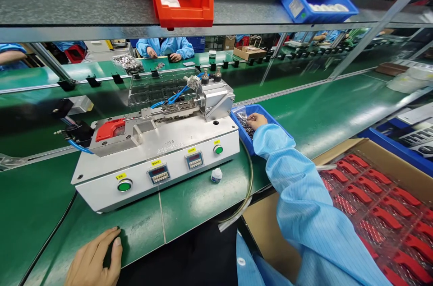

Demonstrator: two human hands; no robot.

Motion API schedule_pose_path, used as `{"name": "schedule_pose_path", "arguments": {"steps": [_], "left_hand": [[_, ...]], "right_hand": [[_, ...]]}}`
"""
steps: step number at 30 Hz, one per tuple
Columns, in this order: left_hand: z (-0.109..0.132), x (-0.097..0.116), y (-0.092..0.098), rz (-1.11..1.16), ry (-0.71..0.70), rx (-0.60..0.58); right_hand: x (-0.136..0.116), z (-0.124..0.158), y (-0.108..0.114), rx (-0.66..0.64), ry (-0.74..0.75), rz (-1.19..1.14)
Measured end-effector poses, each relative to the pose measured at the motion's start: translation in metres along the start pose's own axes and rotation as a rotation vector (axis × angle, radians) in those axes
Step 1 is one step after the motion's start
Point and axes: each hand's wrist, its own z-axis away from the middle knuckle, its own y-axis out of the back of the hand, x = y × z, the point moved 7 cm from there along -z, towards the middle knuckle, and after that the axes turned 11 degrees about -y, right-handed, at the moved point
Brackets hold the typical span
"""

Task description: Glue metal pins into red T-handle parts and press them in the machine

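My right hand (257,120) reaches into a blue bin (251,148) to the right of the machine. Its fingers are bent together over small dark metal parts (249,131) and a clear plastic bag (241,114); what they grip cannot be made out. My left hand (96,256) rests at the front edge of the green bench, thumb apart from the loosely bent fingers, holding nothing. Between the hands stands a white bench machine (162,150) with buttons and small displays. A red plastic part (110,129) lies in the fixture at the machine's left end.
A small white bottle (216,175) stands before the machine. At right, a cardboard box (352,145) holds trays of red parts (385,217). A hose (251,177) curves over the bench edge. Red (186,17) and blue (304,13) bins sit overhead. A co-worker (165,47) sits opposite.
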Motion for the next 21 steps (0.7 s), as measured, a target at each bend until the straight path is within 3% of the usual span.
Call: {"name": "schedule_pose_path", "arguments": {"steps": [6,11,21], "left_hand": [[-0.002,0.003,0.003,0.002,0.069,-0.011],[-0.003,0.006,0.004,-0.013,0.009,0.008],[-0.002,0.008,0.004,-0.028,0.007,0.010]], "right_hand": [[0.008,-0.005,0.004,0.032,-0.058,0.067],[0.012,-0.006,0.006,0.012,-0.096,0.134],[0.001,0.004,0.001,-0.043,0.040,0.167]]}}
